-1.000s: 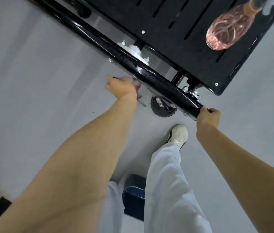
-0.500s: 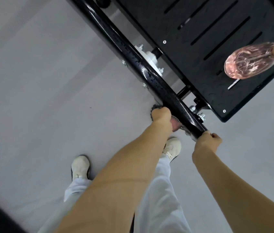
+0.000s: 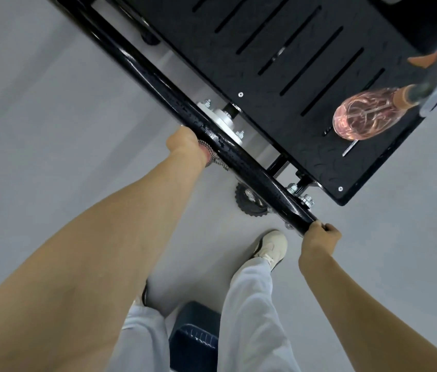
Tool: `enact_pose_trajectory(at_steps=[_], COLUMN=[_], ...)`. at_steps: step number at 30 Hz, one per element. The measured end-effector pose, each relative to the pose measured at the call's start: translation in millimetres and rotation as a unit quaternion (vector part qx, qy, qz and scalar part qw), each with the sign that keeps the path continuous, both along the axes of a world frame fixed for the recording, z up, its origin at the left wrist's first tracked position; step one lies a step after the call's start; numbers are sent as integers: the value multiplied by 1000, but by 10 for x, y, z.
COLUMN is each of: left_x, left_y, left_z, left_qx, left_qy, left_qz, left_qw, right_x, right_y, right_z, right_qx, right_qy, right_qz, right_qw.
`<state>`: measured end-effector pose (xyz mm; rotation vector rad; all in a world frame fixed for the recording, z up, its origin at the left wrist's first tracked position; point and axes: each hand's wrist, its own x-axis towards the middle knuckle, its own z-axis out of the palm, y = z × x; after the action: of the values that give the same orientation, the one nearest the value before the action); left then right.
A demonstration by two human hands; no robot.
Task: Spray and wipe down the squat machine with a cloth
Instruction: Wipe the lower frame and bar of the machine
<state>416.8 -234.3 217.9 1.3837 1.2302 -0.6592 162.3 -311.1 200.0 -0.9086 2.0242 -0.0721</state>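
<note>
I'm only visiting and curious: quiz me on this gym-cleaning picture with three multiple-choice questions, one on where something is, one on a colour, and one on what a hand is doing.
1. Where is the spray bottle?
A) in a bucket
B) lying on the platform
C) on a shelf

2. What colour is the bar?
A) black
B) red
C) white

3. What is the left hand doing?
A) hanging free
B) holding the bottle
C) holding a cloth to the bar

Answers:
1 B: the bottle lies on its side on the slotted platform.
2 A: the bar is glossy black.
3 C: the cloth shows between the left hand and the bar, while the right hand grips the bar's end.
</note>
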Motion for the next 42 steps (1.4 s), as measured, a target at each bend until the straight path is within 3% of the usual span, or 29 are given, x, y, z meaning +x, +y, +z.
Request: enact_pose_trajectory(at_steps=[5,8,10,13,15,19,23,25,27,29,30,34,36,42], left_x=[-272,-478,-703,-1024,-1044,-1004,-1237,-1388,-1423,-1337,-1286,-1144,-1112,-1176], left_y=[-160,-354,-542,-925,-1189,-1415,-1278,-1277,-1333,-1407,-1458,-1748,-1946,-2432], left_z=[-13,5,257,610,746,934,1055,1191,1306,1388,1427,1516,1521,1374], left_qx=[36,120,98,-111,-97,-44,-87,-145,-157,-132,-115,-47,-16,88], left_qy=[-41,-64,-120,-145,-156,-104,-17,4,-13,-44,-52,-124,-161,-111], left_qz=[-16,-125,-271,-483,-536,-547,-566,-580,-631,-687,-697,-653,-656,-666], left_qw=[998,983,950,856,824,830,819,802,760,713,706,745,737,732], right_x=[37,89,124,190,212,132,10,-28,-65,-78,-94,-193,-231,-253], right_y=[-72,-98,-111,-180,-293,-633,-937,-1063,-1170,-1239,-1277,-1412,-1462,-1644], right_z=[120,251,349,547,701,1053,1382,1496,1525,1499,1468,1410,1405,1428], right_qx=[48,62,48,15,10,82,238,268,273,269,259,217,221,211], right_qy=[-29,-47,-59,-85,-111,-203,-330,-367,-383,-382,-385,-372,-365,-327], right_qz=[-17,-32,-32,-9,1,-16,-5,7,20,14,-7,-88,-112,-68], right_qw=[998,996,997,996,994,976,914,891,882,884,886,898,898,919])
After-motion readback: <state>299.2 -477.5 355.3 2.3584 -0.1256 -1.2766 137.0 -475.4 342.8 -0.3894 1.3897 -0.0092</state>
